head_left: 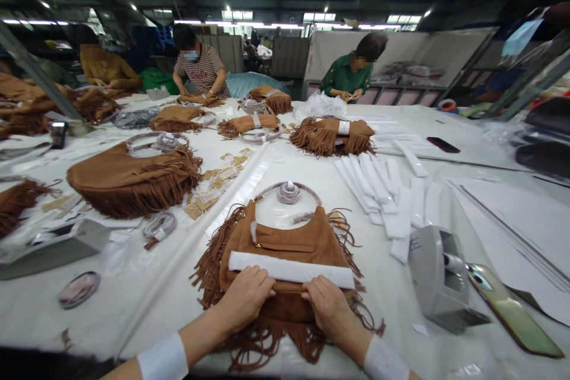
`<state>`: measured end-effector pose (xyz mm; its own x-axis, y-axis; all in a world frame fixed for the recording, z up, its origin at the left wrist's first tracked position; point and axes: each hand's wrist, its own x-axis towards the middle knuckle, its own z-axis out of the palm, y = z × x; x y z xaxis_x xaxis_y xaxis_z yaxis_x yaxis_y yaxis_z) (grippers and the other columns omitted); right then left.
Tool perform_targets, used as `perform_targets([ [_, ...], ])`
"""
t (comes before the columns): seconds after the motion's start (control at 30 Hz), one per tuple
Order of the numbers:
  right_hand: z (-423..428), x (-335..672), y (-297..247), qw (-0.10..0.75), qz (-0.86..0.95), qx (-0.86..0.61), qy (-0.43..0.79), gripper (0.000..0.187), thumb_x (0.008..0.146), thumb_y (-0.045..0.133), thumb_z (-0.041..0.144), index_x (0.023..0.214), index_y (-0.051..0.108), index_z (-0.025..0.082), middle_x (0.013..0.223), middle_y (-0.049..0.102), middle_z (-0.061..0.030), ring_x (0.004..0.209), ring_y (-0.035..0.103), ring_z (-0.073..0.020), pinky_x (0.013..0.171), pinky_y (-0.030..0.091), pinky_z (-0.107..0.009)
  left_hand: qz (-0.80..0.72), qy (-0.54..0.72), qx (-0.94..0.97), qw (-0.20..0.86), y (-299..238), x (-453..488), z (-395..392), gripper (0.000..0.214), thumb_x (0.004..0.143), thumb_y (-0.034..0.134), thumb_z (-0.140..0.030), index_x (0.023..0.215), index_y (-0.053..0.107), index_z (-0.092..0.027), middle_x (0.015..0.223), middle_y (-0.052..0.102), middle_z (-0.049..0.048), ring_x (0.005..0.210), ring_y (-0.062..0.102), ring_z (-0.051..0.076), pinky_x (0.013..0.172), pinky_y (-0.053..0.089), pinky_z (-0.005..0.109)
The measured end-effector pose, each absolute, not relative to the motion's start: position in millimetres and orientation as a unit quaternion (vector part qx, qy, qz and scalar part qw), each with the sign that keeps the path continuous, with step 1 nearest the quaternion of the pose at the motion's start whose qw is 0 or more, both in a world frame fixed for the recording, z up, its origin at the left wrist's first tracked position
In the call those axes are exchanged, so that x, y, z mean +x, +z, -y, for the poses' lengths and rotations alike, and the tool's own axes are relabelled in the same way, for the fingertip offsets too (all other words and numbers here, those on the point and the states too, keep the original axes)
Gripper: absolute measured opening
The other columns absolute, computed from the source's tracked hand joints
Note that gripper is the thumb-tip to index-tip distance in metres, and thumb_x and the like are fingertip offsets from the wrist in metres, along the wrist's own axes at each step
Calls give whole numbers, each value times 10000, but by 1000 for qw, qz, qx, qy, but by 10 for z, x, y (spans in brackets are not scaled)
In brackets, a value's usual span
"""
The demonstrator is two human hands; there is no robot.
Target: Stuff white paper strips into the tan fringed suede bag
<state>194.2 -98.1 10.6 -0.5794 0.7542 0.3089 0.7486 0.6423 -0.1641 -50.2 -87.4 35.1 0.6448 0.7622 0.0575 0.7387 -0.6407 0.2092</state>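
A brown suede fringed bag lies flat on the white table right in front of me, its handle wrapped in white foam at the top. A white foam strip lies across its middle. My left hand presses on the bag's lower edge just below the strip, fingers curled down on the suede. My right hand rests beside it on the same edge, fingertips at the strip's lower border. Fringe spills out under both wrists.
Several more fringed bags lie on the table. White foam strips are stacked to the right, near a grey tape dispenser and a phone. Paper tags are scattered left. Three people work at the far side.
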Motion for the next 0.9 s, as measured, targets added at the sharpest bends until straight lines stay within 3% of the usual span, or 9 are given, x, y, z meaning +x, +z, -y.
perform_targets([
  [0.13, 986, 1989, 113, 191, 903, -383, -27, 217, 985, 394, 247, 1090, 544, 132, 780, 564, -45, 711, 487, -184, 661, 386, -328, -389, 64, 918, 52, 295, -482, 886, 129, 937, 518, -304, 1041, 518, -227, 888, 554, 14, 811, 480, 200, 685, 333, 335],
  [0.23, 1010, 2008, 181, 188, 918, -349, -29, 250, 963, 448, 373, 1007, 553, 151, 781, 556, -39, 706, 475, -185, 653, 374, -327, -375, 62, 924, 41, 263, -491, 886, 53, 952, 469, -225, 947, 522, -221, 871, 545, 14, 803, 473, 189, 678, 314, 336],
  [0.43, 1062, 1950, 266, 168, 918, -359, 11, 153, 961, 435, 196, 849, 537, 172, 777, 549, -33, 703, 458, -174, 643, 353, -311, -368, 51, 926, 65, 338, -493, 897, 95, 935, 450, -159, 901, 520, -213, 883, 549, 20, 823, 463, 194, 717, 325, 345],
  [0.63, 1028, 1919, 271, 132, 904, -399, 72, 97, 905, 510, 149, 811, 521, 173, 785, 551, -38, 739, 486, -189, 672, 378, -315, -396, 19, 911, 117, 431, -450, 862, 125, 952, 477, -271, 872, 548, -204, 894, 579, 16, 832, 511, 188, 688, 361, 313],
  [0.8, 1029, 1925, 305, 69, 898, -418, 117, 64, 889, 556, 187, 827, 543, 178, 812, 580, -37, 756, 510, -198, 692, 391, -327, -340, -12, 932, 123, 534, -417, 845, 239, 844, 650, -393, 987, 568, -220, 994, 610, 24, 860, 538, 208, 674, 399, 312],
  [0.9, 1051, 1922, 357, 30, 890, -433, 141, 60, 892, 542, 186, 835, 560, 179, 816, 591, -39, 763, 518, -205, 684, 388, -331, -334, -38, 932, 133, 513, -333, 845, 228, 804, 697, -356, 934, 598, -197, 946, 632, 35, 845, 545, 214, 690, 418, 323],
])
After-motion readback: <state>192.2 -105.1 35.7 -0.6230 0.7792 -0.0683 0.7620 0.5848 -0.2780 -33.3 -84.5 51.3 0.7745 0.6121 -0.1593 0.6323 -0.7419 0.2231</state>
